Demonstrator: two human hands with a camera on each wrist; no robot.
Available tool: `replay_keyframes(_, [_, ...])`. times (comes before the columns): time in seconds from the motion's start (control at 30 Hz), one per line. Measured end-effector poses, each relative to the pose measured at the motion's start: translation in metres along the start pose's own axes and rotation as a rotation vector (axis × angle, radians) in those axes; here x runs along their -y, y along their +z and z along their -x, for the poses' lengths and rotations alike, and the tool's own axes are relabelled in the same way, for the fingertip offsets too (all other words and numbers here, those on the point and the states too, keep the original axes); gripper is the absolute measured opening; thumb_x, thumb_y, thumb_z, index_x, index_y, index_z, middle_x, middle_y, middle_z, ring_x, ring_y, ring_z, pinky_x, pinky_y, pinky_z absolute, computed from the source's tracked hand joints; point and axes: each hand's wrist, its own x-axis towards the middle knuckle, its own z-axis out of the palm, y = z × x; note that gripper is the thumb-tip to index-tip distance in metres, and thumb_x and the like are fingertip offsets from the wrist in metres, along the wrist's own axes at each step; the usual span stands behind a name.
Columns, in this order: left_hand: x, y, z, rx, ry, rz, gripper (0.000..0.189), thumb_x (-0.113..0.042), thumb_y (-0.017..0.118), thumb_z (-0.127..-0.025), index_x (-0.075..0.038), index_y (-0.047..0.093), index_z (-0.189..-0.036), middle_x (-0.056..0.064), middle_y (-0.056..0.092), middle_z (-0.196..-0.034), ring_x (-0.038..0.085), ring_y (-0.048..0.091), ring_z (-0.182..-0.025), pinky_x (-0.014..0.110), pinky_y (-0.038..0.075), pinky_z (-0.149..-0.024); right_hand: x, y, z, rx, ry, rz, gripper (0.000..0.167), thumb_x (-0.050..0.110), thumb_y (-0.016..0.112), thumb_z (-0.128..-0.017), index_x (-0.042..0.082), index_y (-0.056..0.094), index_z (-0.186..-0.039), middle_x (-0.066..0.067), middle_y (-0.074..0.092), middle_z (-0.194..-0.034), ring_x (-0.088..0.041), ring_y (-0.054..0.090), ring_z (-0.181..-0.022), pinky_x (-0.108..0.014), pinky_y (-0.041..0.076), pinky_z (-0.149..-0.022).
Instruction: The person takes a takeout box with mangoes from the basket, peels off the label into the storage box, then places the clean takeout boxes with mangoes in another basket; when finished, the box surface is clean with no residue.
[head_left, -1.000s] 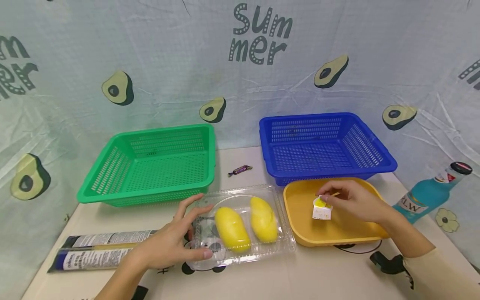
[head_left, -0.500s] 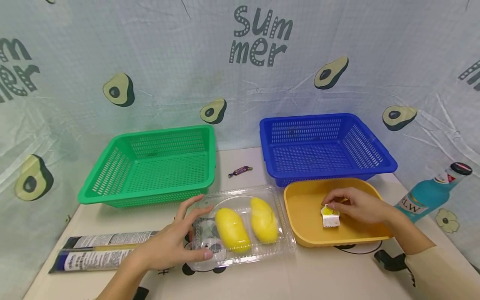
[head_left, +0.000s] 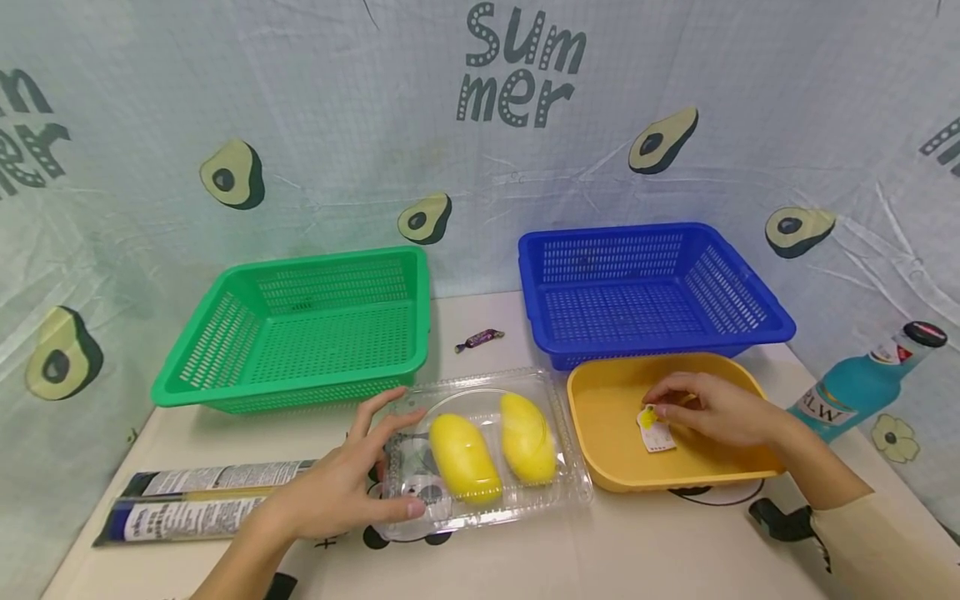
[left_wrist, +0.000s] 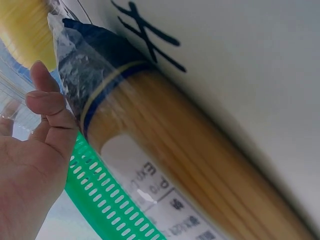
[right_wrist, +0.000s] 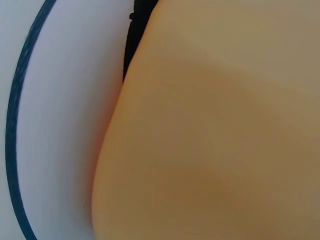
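Note:
My left hand [head_left: 337, 492] rests with spread fingers at the left edge of a clear plastic clamshell box [head_left: 540, 509]. Inside the box lie two yellow mangoes, one on the left [head_left: 463, 458] and one on the right [head_left: 527, 440]. Over the yellow tray [head_left: 596, 400], my right hand [head_left: 708, 410] pinches a small white and yellow carton [head_left: 657, 435] by its top; it hangs tilted. The left wrist view shows the thumb and fingers [left_wrist: 45, 100] near the box. Only the tray's wall [right_wrist: 210, 130] fills most of the right wrist view, without the hand.
A green basket [head_left: 288, 392] stands back left, a blue basket [head_left: 652, 343] behind the tray. Between the baskets lies a wrapped candy [head_left: 480, 339]. Two plastic-wrapped noodle packs [head_left: 187, 517] lie beside my left forearm. A turquoise bottle [head_left: 855, 387] stands far right.
My right hand has shifted a little to the right and down with the carton, which has turned and tilted. The left hand and the clear box stay in place.

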Motion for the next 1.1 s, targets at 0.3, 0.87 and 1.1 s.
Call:
replay_keyframes(0.3, [-0.001, 0.001, -0.002, -0.005, 0.003, -0.011, 0.09, -0.041, 0.082, -0.087, -0.029, 0.032, -0.16, 0.001, 0.0, -0.169, 0.015, 0.052, -0.078, 0.026, 0.048, -0.063, 0.004, -0.004, 0.006, 0.004, 0.055, -0.01, 0.016, 0.024, 0.062, -0.105, 0.021, 0.072, -0.117, 0.013, 0.07, -0.11, -0.005, 0.062, -0.101, -0.026, 0.056, -0.087])
replay_keyframes(0.87, [-0.004, 0.002, 0.0, -0.035, -0.013, -0.003, 0.091, -0.037, 0.085, -0.085, -0.029, 0.035, -0.16, -0.006, 0.0, -0.169, 0.018, 0.052, -0.083, 0.023, 0.047, -0.059, 0.005, -0.019, 0.021, -0.363, -0.031, 0.03, 0.029, 0.004, 0.071, -0.096, 0.013, 0.071, -0.123, -0.004, 0.069, -0.113, -0.002, 0.063, -0.094, -0.018, 0.055, -0.077])
replay_keyframes(1.1, [-0.007, 0.003, 0.003, -0.054, -0.044, 0.007, 0.091, -0.04, 0.086, -0.084, -0.031, 0.036, -0.16, 0.0, -0.002, -0.17, 0.014, 0.051, -0.07, 0.023, 0.047, -0.055, 0.007, -0.03, 0.025, -0.563, 0.079, -0.046, 0.033, 0.002, 0.069, -0.097, 0.007, 0.066, -0.13, -0.002, 0.055, -0.121, 0.002, 0.063, -0.088, -0.011, 0.054, -0.072])
